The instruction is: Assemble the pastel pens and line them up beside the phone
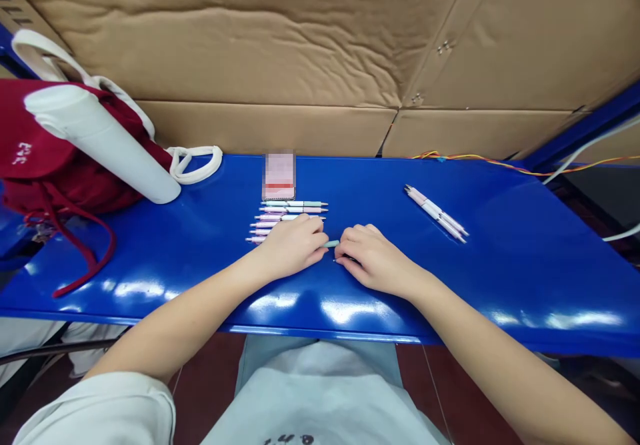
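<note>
My left hand point(295, 246) is closed over the front of a row of pens and grips a pen whose pale green end point(331, 244) pokes out towards the right. Close beside it, my right hand point(369, 256) has its fingers pinched together at that green end. A small dark-tipped bit shows under the right fingertips; what it is I cannot make out. Several pink and white pens point(294, 209) lie side by side beyond and under my left hand, partly hidden by it. Off to the right, two white and pink pens point(436, 212) lie slanting next to each other.
A pinkish rectangular object point(279, 176), blurred out, lies just behind the pen row. On the left are a dark red bag point(125, 178) and a leaning white cylindrical bottle point(117, 142). Cardboard point(260, 52) walls the back of the blue table point(500, 252); thin wires point(480, 157) run along the right rear.
</note>
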A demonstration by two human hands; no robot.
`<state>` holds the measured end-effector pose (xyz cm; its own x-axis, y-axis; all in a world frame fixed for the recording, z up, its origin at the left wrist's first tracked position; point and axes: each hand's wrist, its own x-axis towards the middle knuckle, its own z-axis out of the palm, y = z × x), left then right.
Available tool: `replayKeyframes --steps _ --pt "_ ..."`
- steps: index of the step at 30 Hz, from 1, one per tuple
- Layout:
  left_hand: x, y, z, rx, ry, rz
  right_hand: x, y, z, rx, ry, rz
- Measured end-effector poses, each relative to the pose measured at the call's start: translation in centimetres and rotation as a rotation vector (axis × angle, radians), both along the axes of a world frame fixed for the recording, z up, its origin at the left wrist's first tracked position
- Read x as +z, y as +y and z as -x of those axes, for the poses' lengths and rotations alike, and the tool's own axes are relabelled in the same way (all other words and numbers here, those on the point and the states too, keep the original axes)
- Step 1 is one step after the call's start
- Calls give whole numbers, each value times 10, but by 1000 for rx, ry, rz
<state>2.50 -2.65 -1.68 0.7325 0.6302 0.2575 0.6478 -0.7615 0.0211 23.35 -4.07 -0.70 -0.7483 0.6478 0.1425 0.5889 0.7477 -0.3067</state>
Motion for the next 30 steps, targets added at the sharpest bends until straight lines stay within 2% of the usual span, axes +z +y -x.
replayKeyframes --steps 2,6,9,15,30 --pt "3 -1 0 -16 -39 -5 1 0 -1 -32 36 -33" --pt "10 -3 4 -27 -108 8 4 5 -13 -182 222 -80" --pt "13 -2 7 -16 -123 61 3 10 -20 -237 224 -45" --pt "10 3 10 -37 -133 194 -3 11 -16 -182 210 40" --pt "9 3 10 -72 -172 255 -5 9 -9 -154 233 32"
